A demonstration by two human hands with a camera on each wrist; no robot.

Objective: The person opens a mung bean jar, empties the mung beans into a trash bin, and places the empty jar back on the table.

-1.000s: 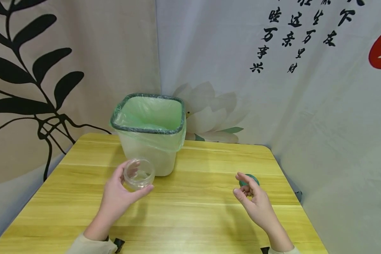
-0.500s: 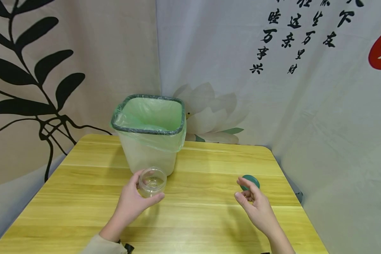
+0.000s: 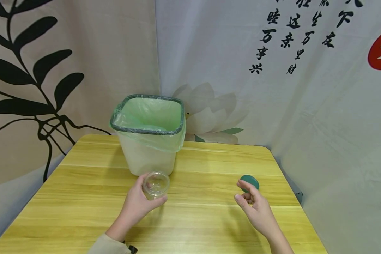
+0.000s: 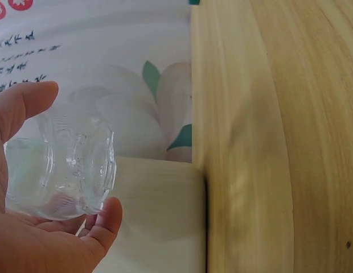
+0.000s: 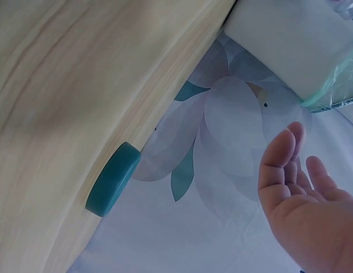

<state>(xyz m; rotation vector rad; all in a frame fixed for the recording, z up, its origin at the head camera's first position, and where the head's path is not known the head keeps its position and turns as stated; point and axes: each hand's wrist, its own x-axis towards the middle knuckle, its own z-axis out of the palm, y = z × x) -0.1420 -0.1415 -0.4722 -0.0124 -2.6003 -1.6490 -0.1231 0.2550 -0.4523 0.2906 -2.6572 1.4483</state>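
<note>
My left hand (image 3: 139,201) grips a clear jar (image 3: 157,184) with its round mouth uncovered, raised above the table in front of the bin. In the left wrist view the thumb and fingers curl around the jar (image 4: 74,168), and nothing shows inside it. My right hand (image 3: 257,211) hovers at the right with fingers loosely bent and holds nothing. Just beyond its fingertips a round green lid (image 3: 250,182) lies on the table. The right wrist view has the lid (image 5: 113,179) flat on the wood, apart from the right hand (image 5: 307,205).
A pale bin (image 3: 147,155) lined with a green plastic bag (image 3: 174,141) stands at the back left of the wooden table (image 3: 209,225). Printed cloth (image 3: 216,46) hangs behind the table and along its sides.
My left hand has carried the jar right and a little nearer to me, from the bin's left front to its right front. The right hand and the lid have hardly moved.
</note>
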